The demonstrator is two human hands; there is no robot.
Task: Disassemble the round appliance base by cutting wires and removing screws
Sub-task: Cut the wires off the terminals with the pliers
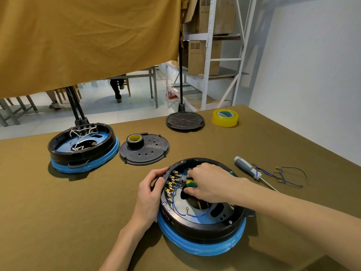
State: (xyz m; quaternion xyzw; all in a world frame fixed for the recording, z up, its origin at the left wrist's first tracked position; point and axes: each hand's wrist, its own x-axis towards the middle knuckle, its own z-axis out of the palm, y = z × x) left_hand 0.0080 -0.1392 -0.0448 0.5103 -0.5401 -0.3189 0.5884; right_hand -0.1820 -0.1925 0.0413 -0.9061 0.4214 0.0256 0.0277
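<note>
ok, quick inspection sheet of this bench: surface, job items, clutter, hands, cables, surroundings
Surface: olive cloth-covered table.
Job's things: open round base with blue lower band, near centre; cutters with green-yellow grips inside it by the brass terminals; screwdriver to its right.
Clutter: second open base far left; black cover carrying a black tape roll; another black disc; yellow tape.
Hands: left hand grips the base rim; right hand holds the cutters.
Cables: blue wire looped inside base; cut blue wires by screwdriver.
Surroundings: tan curtain, shelving with boxes, white wall.

Black base [203, 229] with blue band, blue wire [192, 215], green-yellow cutter handles [191, 183], yellow tape [225, 117].
</note>
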